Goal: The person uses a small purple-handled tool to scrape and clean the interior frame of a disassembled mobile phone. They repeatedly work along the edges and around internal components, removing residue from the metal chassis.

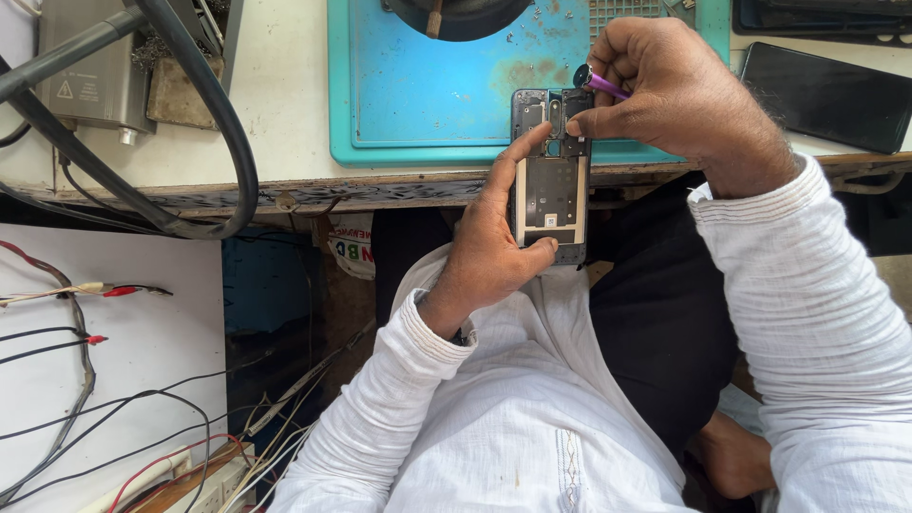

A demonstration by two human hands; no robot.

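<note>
Black phone frame [551, 180] gripped in left hand [489, 252] fingers; right hand [670, 90] fingers pinching purple tool [598, 83] above.

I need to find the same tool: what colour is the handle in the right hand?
Purple handle, with a dark cap, seen in the head view.

One opened phone [551, 176]; one purple tool [600, 84]; one blue mat [427, 95]; perhaps two dark phones [825, 95] at right.

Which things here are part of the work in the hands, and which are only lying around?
In use:
- opened phone, in left hand
- purple tool, in right hand

Lying about:
- blue mat
- dark phone on the bench
- grey box
- loose wires
</note>
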